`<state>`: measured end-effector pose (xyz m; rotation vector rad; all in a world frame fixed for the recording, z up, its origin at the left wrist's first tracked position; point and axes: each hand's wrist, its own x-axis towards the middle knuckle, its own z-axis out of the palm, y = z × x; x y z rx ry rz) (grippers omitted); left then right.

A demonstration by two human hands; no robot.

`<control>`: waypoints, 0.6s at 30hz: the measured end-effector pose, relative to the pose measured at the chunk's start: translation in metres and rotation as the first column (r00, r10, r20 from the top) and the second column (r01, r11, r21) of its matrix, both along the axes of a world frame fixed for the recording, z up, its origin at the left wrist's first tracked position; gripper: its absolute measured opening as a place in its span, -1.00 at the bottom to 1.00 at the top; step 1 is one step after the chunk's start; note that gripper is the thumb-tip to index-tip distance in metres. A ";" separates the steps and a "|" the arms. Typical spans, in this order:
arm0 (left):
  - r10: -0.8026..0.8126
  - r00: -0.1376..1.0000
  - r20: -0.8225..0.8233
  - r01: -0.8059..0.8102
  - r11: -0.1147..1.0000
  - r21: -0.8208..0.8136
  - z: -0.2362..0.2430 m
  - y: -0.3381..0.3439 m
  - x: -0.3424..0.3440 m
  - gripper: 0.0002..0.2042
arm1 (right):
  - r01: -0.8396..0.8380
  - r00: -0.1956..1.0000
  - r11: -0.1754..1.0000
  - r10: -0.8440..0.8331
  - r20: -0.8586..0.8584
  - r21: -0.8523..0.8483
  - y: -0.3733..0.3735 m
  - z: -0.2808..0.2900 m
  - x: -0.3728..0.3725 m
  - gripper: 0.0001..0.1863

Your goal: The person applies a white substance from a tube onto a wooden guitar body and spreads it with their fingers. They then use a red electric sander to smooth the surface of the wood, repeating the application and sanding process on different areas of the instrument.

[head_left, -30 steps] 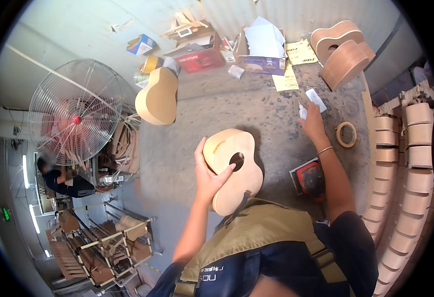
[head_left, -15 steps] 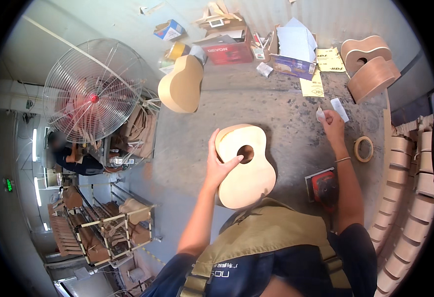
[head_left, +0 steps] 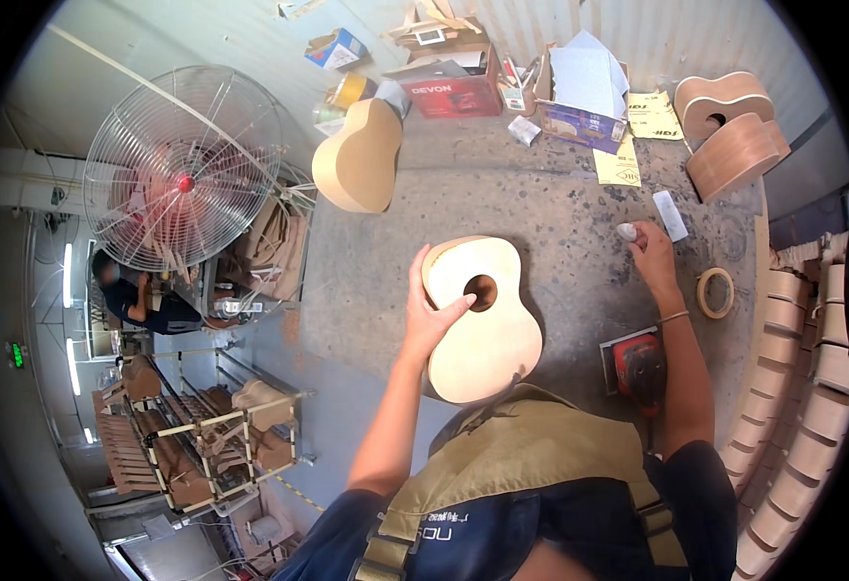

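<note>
A pale wooden ukulele body (head_left: 487,353), round sound hole facing up, lies at the near edge of the workbench against my apron. My left hand (head_left: 431,315) grips its left side, thumb on the top beside the sound hole and fingers down along the side. To the right, above the bench, my right hand (head_left: 653,254) is closed on a small whitish object (head_left: 627,231), too small to name surely. A white paper strip (head_left: 669,215) lies just beyond that hand. Below my right forearm rests a red and black power sander (head_left: 640,368).
A tape roll (head_left: 715,292) lies at right. Another pale body (head_left: 356,160) stands at the back left, and brown bodies (head_left: 734,160) at the back right. Boxes (head_left: 453,92) line the wall. A caged fan (head_left: 185,184) and a person (head_left: 148,300) are at left; stacked wooden parts (head_left: 821,387) at right.
My right hand has turned slightly, so the whitish object now points left instead of up. My left hand keeps its grip on the ukulele body. The whole view has shifted a little.
</note>
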<state>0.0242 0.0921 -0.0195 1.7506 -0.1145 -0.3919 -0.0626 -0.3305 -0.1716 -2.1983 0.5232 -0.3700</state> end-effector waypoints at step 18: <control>-0.173 0.970 0.173 0.108 0.938 0.330 0.047 -0.031 -0.029 0.08 | 0.439 0.898 0.756 -0.384 0.214 -0.485 -0.043 0.007 0.002 -0.66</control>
